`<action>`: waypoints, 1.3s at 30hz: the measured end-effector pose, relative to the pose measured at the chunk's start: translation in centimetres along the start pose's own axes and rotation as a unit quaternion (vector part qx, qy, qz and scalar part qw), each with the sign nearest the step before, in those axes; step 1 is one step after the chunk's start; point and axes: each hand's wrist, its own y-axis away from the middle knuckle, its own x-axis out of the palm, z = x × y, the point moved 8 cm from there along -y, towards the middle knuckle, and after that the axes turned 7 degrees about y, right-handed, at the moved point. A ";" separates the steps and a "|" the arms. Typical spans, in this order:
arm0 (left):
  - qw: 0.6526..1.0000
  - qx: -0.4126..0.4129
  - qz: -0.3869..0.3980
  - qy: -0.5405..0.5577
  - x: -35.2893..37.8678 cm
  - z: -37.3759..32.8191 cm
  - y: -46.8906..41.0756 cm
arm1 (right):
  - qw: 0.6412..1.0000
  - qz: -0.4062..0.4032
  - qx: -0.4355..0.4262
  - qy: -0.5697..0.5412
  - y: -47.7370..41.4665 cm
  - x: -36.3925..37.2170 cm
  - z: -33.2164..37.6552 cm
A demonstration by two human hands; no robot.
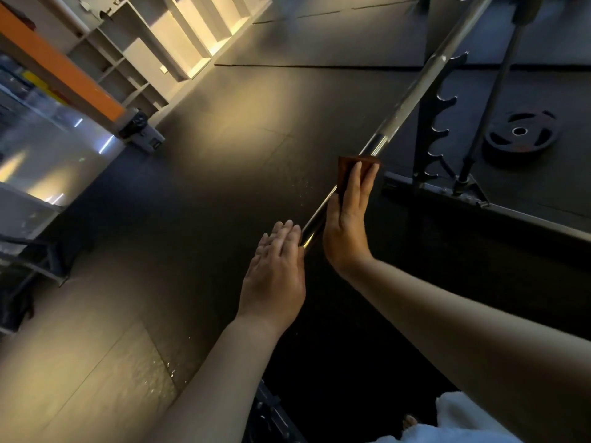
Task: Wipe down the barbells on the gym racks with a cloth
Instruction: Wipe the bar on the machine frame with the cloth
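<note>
The barbell point(412, 100) runs slantwise between the two hands and on past the fingertips. The right hand point(347, 225) lies flat with straight fingers, pressing a brown cloth point(347, 169) against the bar. The left hand point(275, 273) is flat too, fingers straight and together, its edge against the bar's near end. Beyond the right hand stand a notched rack upright point(444, 123) and a weight plate point(519, 132). Far beyond the left hand is a white cubby shelf point(160, 36); what its compartments hold cannot be made out
</note>
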 end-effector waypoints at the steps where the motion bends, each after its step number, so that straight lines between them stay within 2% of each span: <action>1: 1.000 -0.002 0.004 -0.003 0.0 0.3 0.5 | 1.000 -0.006 0.001 0.000 0.1 0.0 0.0; 7: 1.000 -0.015 0.000 -0.016 -0.1 2.1 3.3 | 0.999 0.036 -0.024 0.030 5.7 3.4 -1.1; 12: 1.000 -0.022 -0.003 -0.015 -0.3 3.2 5.1 | 1.000 0.007 0.000 0.008 5.2 3.1 -0.4; 15: 0.999 -0.043 -0.017 -0.001 -0.5 3.8 6.2 | 0.994 0.020 -0.052 0.098 7.5 4.2 -0.3; 17: 0.998 -0.056 -0.029 0.002 -0.7 4.1 6.5 | 0.977 0.064 -0.112 0.169 10.2 5.8 -0.5; 21: 0.996 -0.080 -0.044 0.000 -0.9 4.9 7.7 | 0.954 0.158 -0.133 0.217 13.2 7.6 -1.5; 23: 0.994 -0.096 -0.059 0.012 -1.2 5.6 8.8 | 0.948 0.143 -0.163 0.234 12.2 6.8 -1.4; 27: 0.990 -0.118 -0.079 0.006 -1.2 6.4 10.4 | 0.948 0.120 -0.165 0.243 12.0 6.8 -1.4; 29: 0.988 -0.131 -0.086 0.008 -1.2 6.6 10.9 | 0.931 0.155 -0.200 0.264 14.2 8.3 -1.5; 32: 0.986 -0.140 -0.088 0.016 -1.3 6.8 11.3 | 0.879 0.225 -0.283 0.312 16.6 9.4 -1.9; 34: 0.986 -0.140 -0.089 0.014 -1.4 6.7 11.4 | 0.861 0.226 -0.313 0.332 15.2 8.5 -1.4; 35: 0.986 -0.139 -0.091 0.011 -1.4 6.5 11.4 | 0.863 0.213 -0.315 0.333 14.1 7.9 -1.0; 39: 0.986 -0.142 -0.090 0.024 -1.5 5.3 10.9 | 0.910 0.136 -0.243 0.307 10.8 5.5 -0.3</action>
